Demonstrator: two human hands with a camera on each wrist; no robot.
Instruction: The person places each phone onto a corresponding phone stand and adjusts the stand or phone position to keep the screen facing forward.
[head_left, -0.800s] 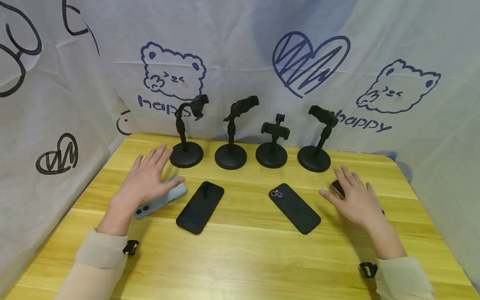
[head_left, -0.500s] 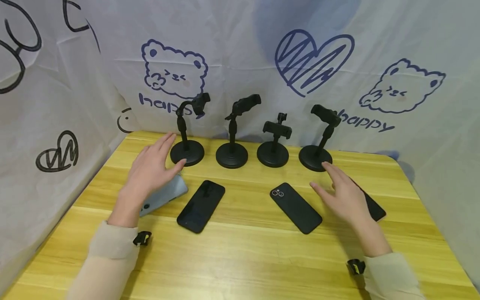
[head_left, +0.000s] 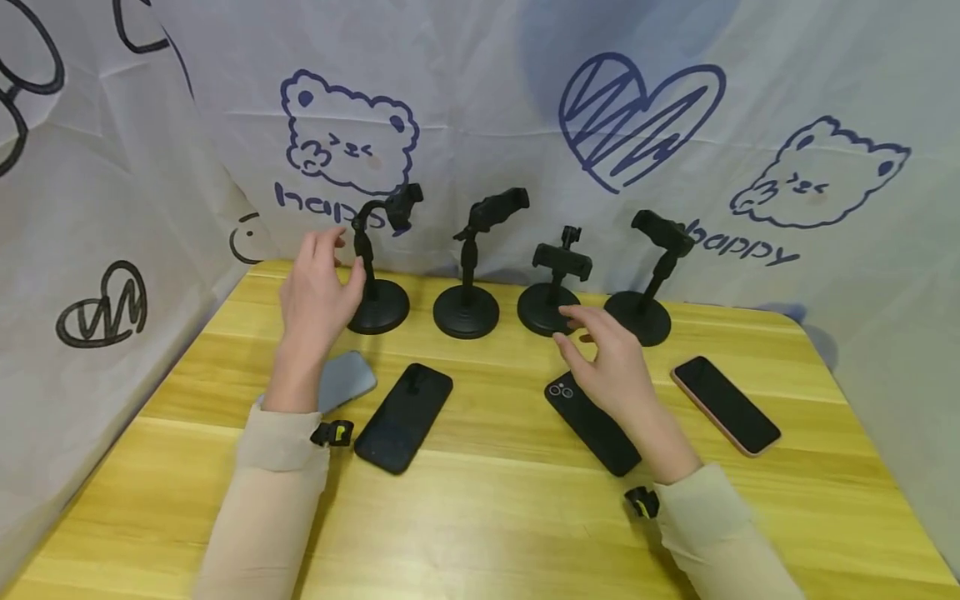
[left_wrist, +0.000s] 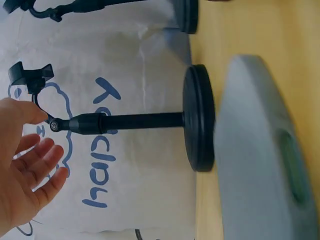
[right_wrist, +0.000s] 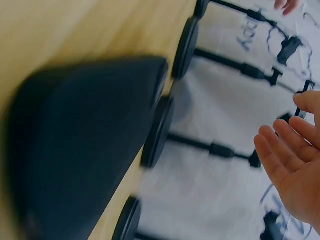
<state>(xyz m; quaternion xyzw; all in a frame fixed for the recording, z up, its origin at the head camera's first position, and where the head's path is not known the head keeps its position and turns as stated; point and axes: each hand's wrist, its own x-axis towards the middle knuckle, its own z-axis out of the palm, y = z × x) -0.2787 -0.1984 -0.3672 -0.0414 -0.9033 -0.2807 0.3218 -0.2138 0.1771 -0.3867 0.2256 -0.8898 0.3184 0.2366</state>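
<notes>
Writing on the cloth: the white cloth (head_left: 480, 92) carries "happy" in blue under a bear drawing (head_left: 348, 137) at upper left, partly covered by a stand, and "happy" again under a second bear drawing (head_left: 821, 179) at upper right; in the left wrist view the word runs sideways.
Other drawings: a scribbled blue heart (head_left: 641, 121) at upper centre-right; black line drawings along the left edge.
Phone markings: two round lenses on the black phone (head_left: 588, 423), right of centre; any brand is too small to read.
Holders: four black stands across the middle of the frame, namely the leftmost stand (head_left: 382, 308), second stand (head_left: 468, 267), third stand (head_left: 562, 261) and rightmost stand (head_left: 658, 282), each with a clamp head on a round base.
Other phones: light blue phone (head_left: 347, 382) left of centre, partly under the left forearm; dark-screened phone (head_left: 403, 419) beside it; pink-edged phone (head_left: 726, 406) at right.
Left hand (head_left: 318, 287): fingers loosely bent, thumb apart, grasping nothing, beside the leftmost stand's stem; contact cannot be told.
Right hand (head_left: 611, 362): fingers relaxed and spread from the thumb, holding nothing, above the black phone and near the third stand.
Surface: yellow wood-grained table (head_left: 450, 533).
</notes>
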